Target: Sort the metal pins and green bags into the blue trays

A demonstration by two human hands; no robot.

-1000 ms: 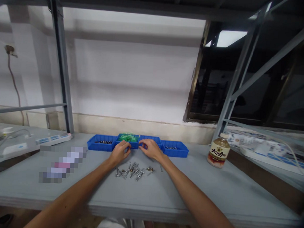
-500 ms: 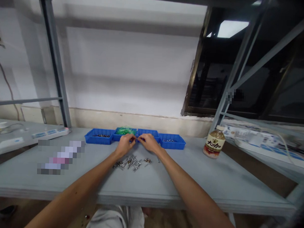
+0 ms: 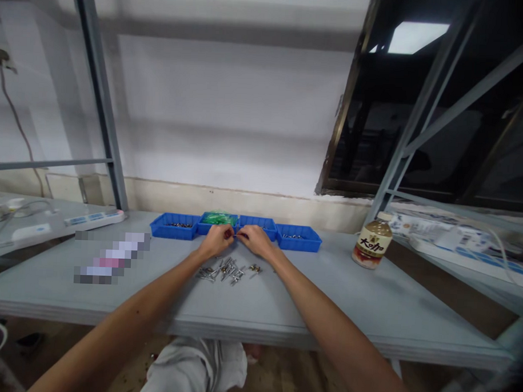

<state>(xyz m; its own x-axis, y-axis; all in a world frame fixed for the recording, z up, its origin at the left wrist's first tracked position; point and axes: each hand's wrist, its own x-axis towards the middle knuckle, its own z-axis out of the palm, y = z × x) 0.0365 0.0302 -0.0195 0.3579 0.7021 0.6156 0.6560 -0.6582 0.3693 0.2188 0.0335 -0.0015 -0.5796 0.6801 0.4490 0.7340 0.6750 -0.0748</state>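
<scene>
My left hand [image 3: 217,241] and my right hand [image 3: 255,240] meet fingertip to fingertip in front of the middle blue bins. Both are closed in a pinch, and whatever small piece lies between the fingers is too tiny to make out. Just below them on the grey table [image 3: 240,309] is a loose pile of slim silver metal parts [image 3: 227,269], with a few brass-coloured bits [image 3: 254,268] to its right. Behind the hands stands a blue bin with green plastic [image 3: 218,218] in it, and beside that another blue bin [image 3: 269,226], partly covered by my right hand.
Outer blue bins at left [image 3: 173,233] and right [image 3: 300,243] hold small metal pieces. A labelled drink bottle [image 3: 372,241] stands to the right. Power strips [image 3: 95,217] lie at both sides. A blurred flat item [image 3: 113,259] rests at left. Metal shelf posts frame the table.
The whole view has shifted slightly, so the table sits a little higher. Both hands stay pinched together at the same spot before the bins, with only small finger movement.
</scene>
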